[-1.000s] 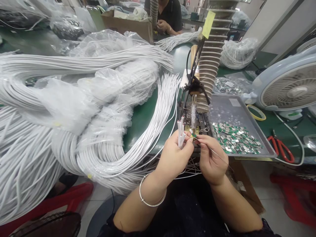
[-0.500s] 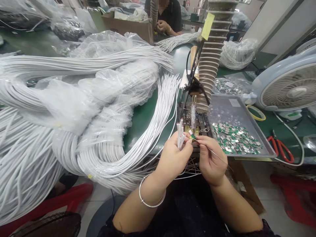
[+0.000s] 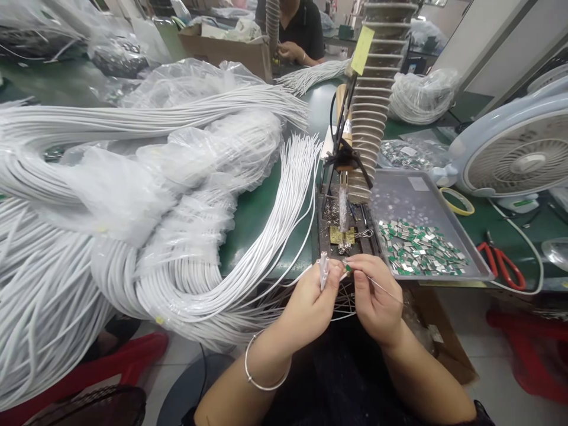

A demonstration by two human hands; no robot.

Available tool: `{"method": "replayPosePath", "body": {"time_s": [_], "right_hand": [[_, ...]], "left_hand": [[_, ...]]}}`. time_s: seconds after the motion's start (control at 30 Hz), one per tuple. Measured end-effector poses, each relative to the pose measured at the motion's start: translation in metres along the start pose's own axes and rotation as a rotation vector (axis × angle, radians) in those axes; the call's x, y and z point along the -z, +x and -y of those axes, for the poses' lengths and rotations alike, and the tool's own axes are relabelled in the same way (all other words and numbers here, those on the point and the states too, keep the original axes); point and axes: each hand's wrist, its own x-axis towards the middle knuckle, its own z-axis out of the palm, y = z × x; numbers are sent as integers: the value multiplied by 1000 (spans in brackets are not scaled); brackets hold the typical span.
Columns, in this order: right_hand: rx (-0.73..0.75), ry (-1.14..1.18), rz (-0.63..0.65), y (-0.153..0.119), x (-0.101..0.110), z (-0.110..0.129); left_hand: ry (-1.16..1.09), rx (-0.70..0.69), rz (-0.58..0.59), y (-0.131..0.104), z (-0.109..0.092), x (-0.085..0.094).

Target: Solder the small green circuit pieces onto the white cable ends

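Clasping white cable ends (image 3: 323,272) in the left hand (image 3: 310,303) and pinching thin wire (image 3: 377,285) in the right hand (image 3: 379,307), best to steady the small green board (image 3: 348,268) at the fingertips, near the soldering iron (image 3: 343,207).

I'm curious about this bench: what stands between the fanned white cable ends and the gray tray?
In the head view: a soldering iron over a dark base, and a ribbed hose's lower end.

Blue fan (image 3: 529,161), yellow tape roll (image 3: 461,210), cardboard box (image 3: 224,54)
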Motion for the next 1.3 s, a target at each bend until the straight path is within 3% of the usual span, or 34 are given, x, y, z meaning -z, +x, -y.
{"method": "replayPosePath", "body": {"time_s": [0.23,0.37,0.43,0.57,0.67,0.77,0.93,1.07,1.3], "right_hand": [[-31,-6,-13,-7,18,-3],[-110,-92,-91,-2,34,-16],[-135,-246,-85,6,44,-25],[-249,-568,44,27,63,-49],[-314,-642,185,40,69,-70],[-336,-682,302,48,68,-84],[-432,-734,430,52,62,-87],[-424,-731,422,49,62,-86],[-377,-758,411,47,61,-89]], "left_hand": [[89,84,-88,-2,11,2],[-20,119,-72,-3,18,3],[-135,126,-15,-3,22,3],[-509,109,100,1,33,1],[-762,100,103,5,37,-2],[-873,128,97,7,35,-5],[-868,149,43,6,30,-6],[-821,168,-52,5,28,-8],[-756,209,-62,4,28,-10]]}}
